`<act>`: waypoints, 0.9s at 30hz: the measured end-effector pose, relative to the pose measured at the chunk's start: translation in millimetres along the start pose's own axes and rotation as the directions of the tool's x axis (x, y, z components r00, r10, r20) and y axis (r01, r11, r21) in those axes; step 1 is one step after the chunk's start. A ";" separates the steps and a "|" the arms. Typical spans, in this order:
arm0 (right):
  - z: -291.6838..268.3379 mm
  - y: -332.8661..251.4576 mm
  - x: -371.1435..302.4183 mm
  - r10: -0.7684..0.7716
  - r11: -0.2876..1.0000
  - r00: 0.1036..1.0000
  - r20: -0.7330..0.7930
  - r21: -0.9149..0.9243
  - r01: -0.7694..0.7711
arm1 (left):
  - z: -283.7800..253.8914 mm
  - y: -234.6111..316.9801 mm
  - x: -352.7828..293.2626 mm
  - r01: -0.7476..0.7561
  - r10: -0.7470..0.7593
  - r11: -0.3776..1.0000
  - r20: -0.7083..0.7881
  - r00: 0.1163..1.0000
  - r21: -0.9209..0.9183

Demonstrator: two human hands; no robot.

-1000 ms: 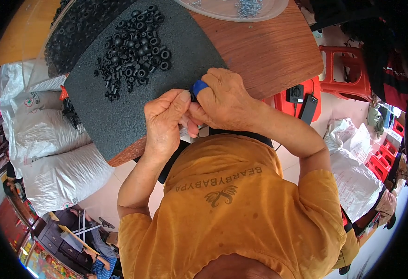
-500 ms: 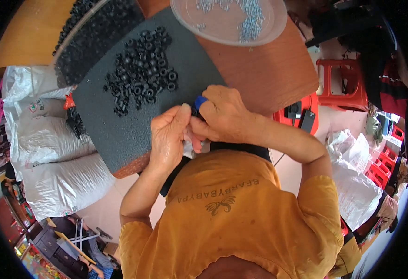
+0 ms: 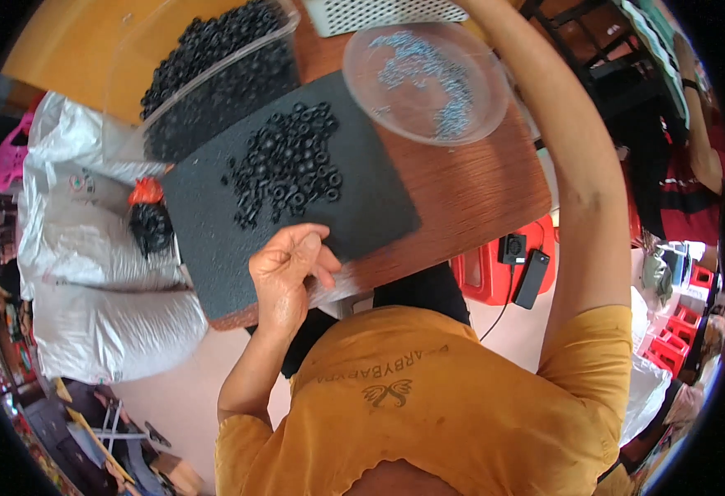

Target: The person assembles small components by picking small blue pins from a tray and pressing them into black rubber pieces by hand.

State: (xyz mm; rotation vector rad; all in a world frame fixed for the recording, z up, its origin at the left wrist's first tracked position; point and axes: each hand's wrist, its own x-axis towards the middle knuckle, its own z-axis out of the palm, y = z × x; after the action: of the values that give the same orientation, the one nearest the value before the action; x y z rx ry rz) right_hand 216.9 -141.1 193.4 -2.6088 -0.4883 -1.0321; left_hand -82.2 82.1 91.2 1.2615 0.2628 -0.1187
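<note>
My left hand (image 3: 288, 269) hovers over the near edge of the dark grey mat (image 3: 205, 248), its fingers loosely bent and apart; no object shows in it. Just beyond it on the mat lies a pile of small black rings (image 3: 288, 161). My right arm (image 3: 577, 165) stretches far forward past the round clear tray (image 3: 362, 99), which holds many small bluish metal pieces (image 3: 453, 112). The right hand itself lies beyond the top edge of the picture, near a white perforated basket (image 3: 329, 21).
A clear bin (image 3: 284, 33) full of black rings stands at the far left. Stuffed white sacks (image 3: 114, 322) sit left of the brown table (image 3: 461, 194). A red stool (image 3: 490, 277) bearing a black phone-like device (image 3: 532, 281) is at the right. Another person's arm (image 3: 697, 124) shows far right.
My hands have come apart. The right one, with something blue at its fingers before, has reached far forward out of view. The left stays near the mat's edge, fingers looser.
</note>
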 end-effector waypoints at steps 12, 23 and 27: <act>-5.8 -43.7 -151.9 -0.029 0.896 0.916 0.400 0.417 -0.153 | -77.7 -3.2 4.4 -0.220 0.480 0.774 -0.324 0.815 0.593; -45.0 -91.4 -209.8 0.088 0.510 0.777 0.623 0.642 -0.573 | -79.6 2.1 20.4 -0.277 0.686 0.085 0.145 0.713 0.957; -42.4 -104.6 -222.6 0.081 0.538 0.836 0.542 0.683 -0.495 | -73.8 6.9 19.0 -0.274 0.693 0.144 0.101 0.714 0.951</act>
State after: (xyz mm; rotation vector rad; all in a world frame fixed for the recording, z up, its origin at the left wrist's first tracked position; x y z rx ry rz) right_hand -4.2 -108.5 82.4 -1.9201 -0.4355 0.0144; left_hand -71.9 155.5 72.1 2.5409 0.0347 0.7148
